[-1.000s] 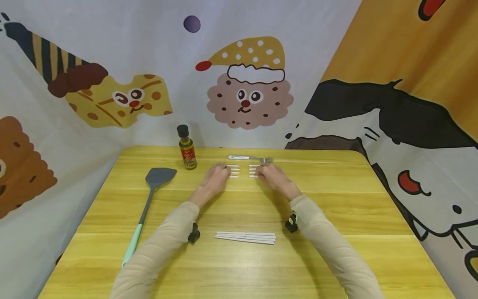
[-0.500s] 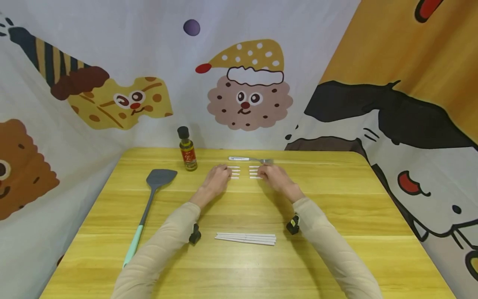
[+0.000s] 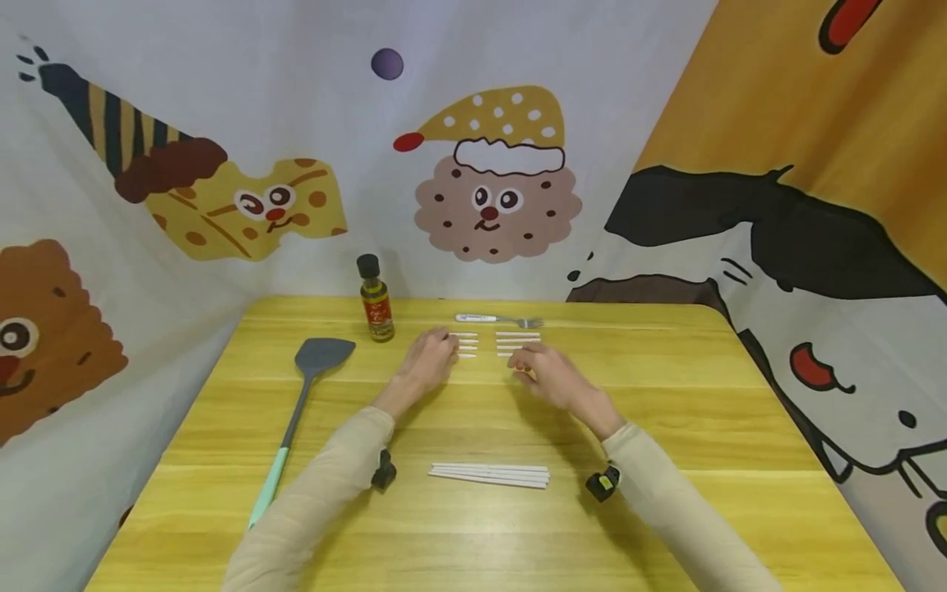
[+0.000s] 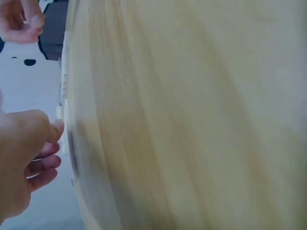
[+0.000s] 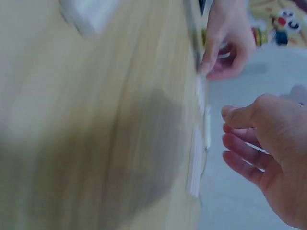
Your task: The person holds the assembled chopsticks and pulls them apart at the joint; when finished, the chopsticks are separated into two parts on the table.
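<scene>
Hovering right hand [image 3: 551, 374]: relaxed; may dip, knocking sticks beyond [image 3: 518, 334].
Left hand [image 3: 432, 357]: unclear if pinching; may drag adjacent sticks [image 3: 469, 341] askew.

The white sticks [image 3: 489, 474] look matt, the wood-grain tabletop [image 3: 473, 419] glossy, the backdrop [image 3: 473, 62] cloth.

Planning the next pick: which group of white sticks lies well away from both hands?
The bundle lowest in the head view; the left group is at the left hand, the right group close by the right hand.
</scene>
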A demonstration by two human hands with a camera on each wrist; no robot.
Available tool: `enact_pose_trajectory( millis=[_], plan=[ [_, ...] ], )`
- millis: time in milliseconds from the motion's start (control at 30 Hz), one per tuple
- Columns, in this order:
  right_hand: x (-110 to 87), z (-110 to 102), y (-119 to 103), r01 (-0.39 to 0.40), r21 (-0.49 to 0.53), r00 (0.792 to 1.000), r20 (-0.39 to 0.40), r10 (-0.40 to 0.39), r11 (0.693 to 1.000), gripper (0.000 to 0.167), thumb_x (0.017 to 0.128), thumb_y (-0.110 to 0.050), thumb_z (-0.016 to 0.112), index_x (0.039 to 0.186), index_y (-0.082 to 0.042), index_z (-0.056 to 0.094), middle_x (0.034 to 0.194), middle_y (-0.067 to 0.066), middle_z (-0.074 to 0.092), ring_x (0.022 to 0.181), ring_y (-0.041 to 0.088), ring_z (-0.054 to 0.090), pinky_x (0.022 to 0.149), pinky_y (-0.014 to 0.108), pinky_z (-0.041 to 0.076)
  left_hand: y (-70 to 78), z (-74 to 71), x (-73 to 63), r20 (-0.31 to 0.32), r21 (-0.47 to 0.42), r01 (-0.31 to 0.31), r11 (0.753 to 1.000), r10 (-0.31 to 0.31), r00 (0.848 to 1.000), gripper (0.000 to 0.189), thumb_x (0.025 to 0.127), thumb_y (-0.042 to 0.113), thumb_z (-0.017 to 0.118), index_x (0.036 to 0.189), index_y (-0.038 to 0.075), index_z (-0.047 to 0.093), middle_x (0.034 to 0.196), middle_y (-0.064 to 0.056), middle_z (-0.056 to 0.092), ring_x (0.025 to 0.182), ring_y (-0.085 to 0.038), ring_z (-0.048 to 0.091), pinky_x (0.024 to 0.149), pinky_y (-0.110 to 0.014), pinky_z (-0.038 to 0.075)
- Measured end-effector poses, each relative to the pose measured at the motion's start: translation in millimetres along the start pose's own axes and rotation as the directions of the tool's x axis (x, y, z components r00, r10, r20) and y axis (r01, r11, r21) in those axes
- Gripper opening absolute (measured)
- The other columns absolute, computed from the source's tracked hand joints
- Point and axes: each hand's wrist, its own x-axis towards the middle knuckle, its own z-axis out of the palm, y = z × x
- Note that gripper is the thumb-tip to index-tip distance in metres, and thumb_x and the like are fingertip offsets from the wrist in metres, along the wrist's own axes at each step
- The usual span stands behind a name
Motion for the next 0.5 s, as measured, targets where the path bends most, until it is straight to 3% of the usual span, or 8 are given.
enact_pose_trajectory(
  millis=[233,367,500],
  plan=[
    [-33.8,-8.5,-35.9,-0.027,0.102,0.996,0.09,0.018,0.994,0.016,0.09,-0.004,0.074,0.105,-0.002,0.071,0.097,0.008,0.071,0.085,0.018,0.068,0.074,0.03,0.061,6.6,-22.5,-20.0,-0.032,0.02,0.014,1.0,-0.013,0.999,0.018,0.087,0.009,0.078,0.103,0.002,0.07,0.097,-0.011,0.066,0.089,-0.027,0.065,0.083,-0.04,0.058],
    [-50.9,-6.7,-52.8,-0.031,0.189,0.988,0.154,0.002,0.982,0.014,0.091,-0.004,0.073,0.105,-0.003,0.071,0.098,0.007,0.071,0.086,0.015,0.067,0.075,0.026,0.06,20.9,-41.9,-42.3,0.025,0.022,-0.019,1.0,0.019,1.0,0.016,0.089,0.012,0.077,0.103,0.005,0.071,0.097,-0.008,0.065,0.09,-0.024,0.065,0.08,-0.039,0.058],
    [-65.1,0.6,-65.6,-0.045,0.257,0.981,0.192,-0.005,0.965,0.014,0.091,-0.006,0.073,0.105,-0.006,0.071,0.098,0.004,0.07,0.084,0.008,0.065,0.074,0.02,0.058,46.1,-54.6,-70.8,0.128,-0.043,-0.065,0.997,0.07,0.989,0.014,0.092,0.013,0.074,0.103,0.007,0.072,0.099,-0.004,0.066,0.091,-0.02,0.065,0.083,-0.037,0.059]
  ],
)
